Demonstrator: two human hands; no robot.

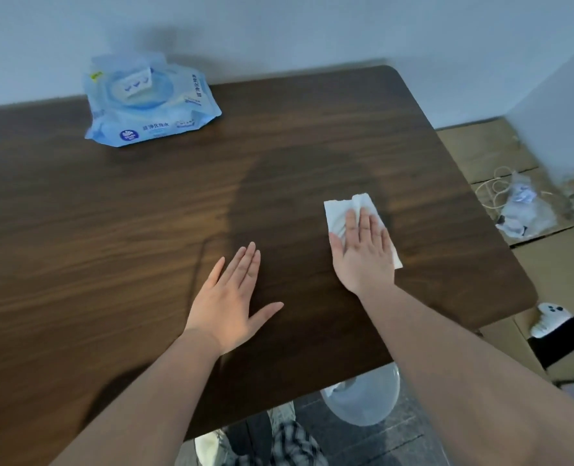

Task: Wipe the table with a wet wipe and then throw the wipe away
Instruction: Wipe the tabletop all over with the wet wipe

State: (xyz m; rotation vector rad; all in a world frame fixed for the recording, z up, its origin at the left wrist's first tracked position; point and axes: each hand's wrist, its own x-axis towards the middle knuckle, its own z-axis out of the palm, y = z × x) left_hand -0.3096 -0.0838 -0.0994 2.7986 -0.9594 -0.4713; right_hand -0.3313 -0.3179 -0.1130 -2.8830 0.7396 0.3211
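Note:
A white wet wipe lies flat on the dark wooden table, right of centre. My right hand presses down on the wipe with flat fingers, covering its near half. My left hand rests flat on the bare table a little to the left, fingers apart and holding nothing. A darker damp patch spreads over the wood from between my hands toward the far side.
A blue pack of wet wipes sits at the table's far left by the wall. A translucent bin stands on the floor below the near table edge. Cardboard with a plastic bag and cable covers the floor at the right.

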